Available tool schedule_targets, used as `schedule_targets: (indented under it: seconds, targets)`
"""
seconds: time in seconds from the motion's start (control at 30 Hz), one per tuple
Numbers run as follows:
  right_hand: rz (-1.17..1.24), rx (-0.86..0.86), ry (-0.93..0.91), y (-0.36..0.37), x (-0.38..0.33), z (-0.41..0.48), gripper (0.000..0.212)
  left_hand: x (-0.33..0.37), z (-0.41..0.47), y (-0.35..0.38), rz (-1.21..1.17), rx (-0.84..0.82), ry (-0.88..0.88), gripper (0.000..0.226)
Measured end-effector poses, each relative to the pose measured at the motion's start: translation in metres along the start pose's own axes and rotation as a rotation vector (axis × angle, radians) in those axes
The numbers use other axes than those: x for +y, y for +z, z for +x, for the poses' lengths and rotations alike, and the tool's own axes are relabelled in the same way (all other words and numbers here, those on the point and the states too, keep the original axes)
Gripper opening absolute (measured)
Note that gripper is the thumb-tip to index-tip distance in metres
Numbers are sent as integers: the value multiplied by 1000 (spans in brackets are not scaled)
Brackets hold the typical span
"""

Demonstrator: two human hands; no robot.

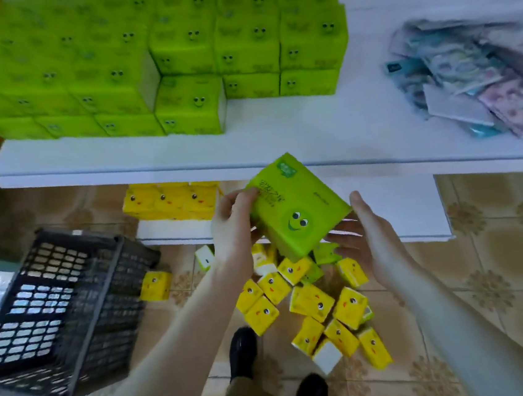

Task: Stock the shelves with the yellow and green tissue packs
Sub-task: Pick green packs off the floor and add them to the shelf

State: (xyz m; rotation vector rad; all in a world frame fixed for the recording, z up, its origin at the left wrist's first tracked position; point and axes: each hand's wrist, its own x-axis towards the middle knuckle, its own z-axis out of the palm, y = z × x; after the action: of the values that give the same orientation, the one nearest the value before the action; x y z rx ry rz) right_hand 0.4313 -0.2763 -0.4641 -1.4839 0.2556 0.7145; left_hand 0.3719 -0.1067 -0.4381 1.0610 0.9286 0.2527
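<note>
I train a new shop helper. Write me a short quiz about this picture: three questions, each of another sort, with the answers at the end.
1. True or false: the left hand grips the green pack, while the right hand is open beside it.
2. Fill in the colour: the stacked packs on the upper shelf are ___.
3. Choose one: where do the loose yellow packs lie?
A. on the floor
B. on the upper shelf
C. in the right hand

Key: 1 true; 2 green; 3 A.
</note>
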Motion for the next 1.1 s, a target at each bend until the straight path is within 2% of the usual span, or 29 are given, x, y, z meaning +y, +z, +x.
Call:
schedule_targets:
  seconds: [0.1, 0.23, 0.33, 0.47, 0.53, 0.6, 0.63, 0.73, 0.83, 1.0, 1.1]
  targets:
    - [13, -60, -22, 35, -16, 8, 46, 19, 16, -7, -107, 87, 50, 10]
    - [-40, -73, -173, 93, -46, 27, 19, 52, 47, -17, -170, 103, 94, 9]
    - [-81, -34, -263, 134, -71, 47, 4, 80, 74, -24, -121, 70, 166, 14]
    - [-100, 80, -368, 178, -102, 76, 12, 107, 117, -41, 271, 91, 344, 46]
    - [-117, 134, -406, 194, -111, 89, 23, 116, 133, -48, 424, 89, 442, 39]
    - [-149, 160, -429, 207, -113, 98, 40, 119, 141, -50, 434, 97, 475, 25]
    - [-156, 162, -433, 211, -112, 102, 43, 118, 144, -50, 422, 121, 482, 26]
    - [-150, 174, -442, 220, -109, 109, 29, 112, 151, -51, 422, 176, 508, 26]
    - [-134, 167, -438, 223, -106, 114, 10, 108, 159, -50, 438, 157, 488, 23]
    - [-165, 124, -433, 226, -106, 123, 26, 109, 167, -47, 438, 154, 490, 25]
    - [-193, 124, -455, 224, -105, 124, 25, 110, 165, -45, 440, 152, 490, 20]
